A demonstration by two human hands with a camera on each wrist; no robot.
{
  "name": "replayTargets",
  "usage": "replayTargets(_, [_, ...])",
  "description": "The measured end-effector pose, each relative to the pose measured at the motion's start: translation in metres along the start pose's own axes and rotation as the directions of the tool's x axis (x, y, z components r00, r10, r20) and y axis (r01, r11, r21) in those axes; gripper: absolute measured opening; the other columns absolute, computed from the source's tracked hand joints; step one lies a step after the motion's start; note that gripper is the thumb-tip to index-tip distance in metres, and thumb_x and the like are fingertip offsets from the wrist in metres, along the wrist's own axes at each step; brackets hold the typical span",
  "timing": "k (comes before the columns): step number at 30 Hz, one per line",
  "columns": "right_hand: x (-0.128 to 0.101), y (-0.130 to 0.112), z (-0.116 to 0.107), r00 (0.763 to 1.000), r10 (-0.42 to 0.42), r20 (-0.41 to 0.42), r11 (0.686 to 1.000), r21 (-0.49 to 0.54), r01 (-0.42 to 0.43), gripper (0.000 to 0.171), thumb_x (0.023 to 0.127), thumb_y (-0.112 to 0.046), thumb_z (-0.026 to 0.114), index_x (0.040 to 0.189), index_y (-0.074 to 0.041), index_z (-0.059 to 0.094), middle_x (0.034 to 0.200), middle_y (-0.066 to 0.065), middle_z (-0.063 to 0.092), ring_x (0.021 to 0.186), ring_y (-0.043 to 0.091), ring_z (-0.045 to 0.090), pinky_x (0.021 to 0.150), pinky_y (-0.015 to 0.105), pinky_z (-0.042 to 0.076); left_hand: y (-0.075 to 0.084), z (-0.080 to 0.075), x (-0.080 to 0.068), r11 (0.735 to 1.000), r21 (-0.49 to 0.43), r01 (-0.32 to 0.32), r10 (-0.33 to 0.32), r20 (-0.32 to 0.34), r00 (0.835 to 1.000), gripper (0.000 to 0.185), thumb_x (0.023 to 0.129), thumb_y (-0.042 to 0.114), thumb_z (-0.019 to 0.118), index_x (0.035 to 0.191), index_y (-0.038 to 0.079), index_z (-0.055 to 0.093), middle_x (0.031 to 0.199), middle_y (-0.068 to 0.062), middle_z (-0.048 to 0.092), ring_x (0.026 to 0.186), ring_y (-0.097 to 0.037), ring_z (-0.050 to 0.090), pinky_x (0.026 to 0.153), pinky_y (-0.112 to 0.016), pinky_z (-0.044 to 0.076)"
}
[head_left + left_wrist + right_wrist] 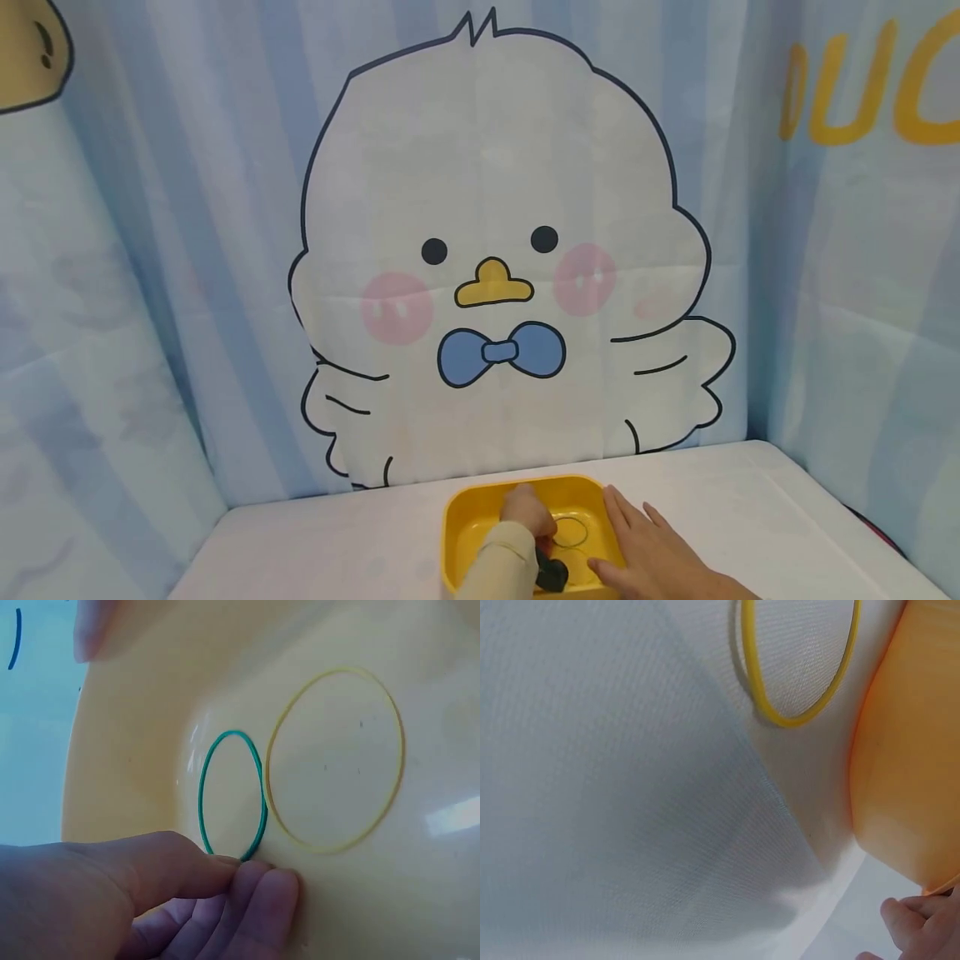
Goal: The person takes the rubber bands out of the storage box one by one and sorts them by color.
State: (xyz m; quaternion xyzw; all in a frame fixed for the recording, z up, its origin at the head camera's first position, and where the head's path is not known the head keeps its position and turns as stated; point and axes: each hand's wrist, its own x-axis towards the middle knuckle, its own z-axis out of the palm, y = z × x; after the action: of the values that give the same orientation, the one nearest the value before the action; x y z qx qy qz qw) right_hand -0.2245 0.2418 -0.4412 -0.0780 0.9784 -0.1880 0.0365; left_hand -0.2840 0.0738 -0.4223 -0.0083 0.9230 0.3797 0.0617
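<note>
My left hand (528,510) reaches into a yellow plastic tub (459,533). In the left wrist view, the left thumb and fingers (266,907) pinch the lower end of a green rubber band (201,787) on the tub floor. A larger yellow rubber band (403,746) lies right beside the green one. At the tub's right side, my right hand (656,550) rests against the rim with fingers extended and the thumb over the inside. The right wrist view shows only a few of its fingertips (907,919) by the rim.
White cloth (337,546) covers the table under the tub. Outside the tub, another yellow rubber band (786,722) appears on white cloth in the right wrist view. A black device (552,575) sits by the left wrist. A printed curtain (247,250) hangs behind.
</note>
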Motion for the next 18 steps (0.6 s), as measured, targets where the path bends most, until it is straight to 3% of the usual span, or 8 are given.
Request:
replayTargets(6, [0.0009, 0.001, 0.0022, 1.0, 0.005, 0.004, 1.0, 0.015, -0.005, 0.098, 0.086, -0.062, 0.059, 0.151, 0.006, 0.03, 0.158, 0.021, 0.035, 0.139, 0.039, 0.043, 0.116, 0.068, 0.019, -0.0034, -0.0041, -0.0031, 0.997, -0.077, 0.018, -0.017, 0.006, 1.0, 0.026, 0.07, -0.002, 0.084, 0.073, -0.001, 0.059, 0.053, -0.012, 0.067, 0.051, -0.022, 0.071, 0.04, -0.022, 0.051])
replayTargets(13, [0.0011, 0.0003, 0.0021, 1.0, 0.003, 0.0, 1.0, 0.025, -0.003, 0.098, 0.086, -0.061, 0.06, 0.151, 0.006, 0.031, 0.157, 0.022, 0.035, 0.139, 0.039, 0.042, 0.116, 0.068, 0.019, -0.0036, -0.0039, -0.0017, 0.999, 0.036, -0.021, 0.024, -0.065, 0.998, 0.028, 0.064, -0.003, 0.088, 0.078, -0.001, 0.063, 0.058, -0.009, 0.06, 0.046, -0.015, 0.063, 0.045, -0.023, 0.053])
replayTargets(18, [0.0011, 0.0006, 0.0011, 1.0, -0.001, -0.006, 1.0, 0.021, 0.001, 0.098, 0.086, -0.061, 0.061, 0.15, 0.006, 0.031, 0.157, 0.023, 0.036, 0.139, 0.04, 0.043, 0.116, 0.069, 0.019, -0.0037, -0.0038, 0.0003, 0.999, 0.044, -0.026, 0.029, -0.051, 0.998, 0.027, 0.063, -0.01, 0.082, 0.079, -0.002, 0.062, 0.053, -0.008, 0.058, 0.039, -0.011, 0.054, 0.04, -0.022, 0.049])
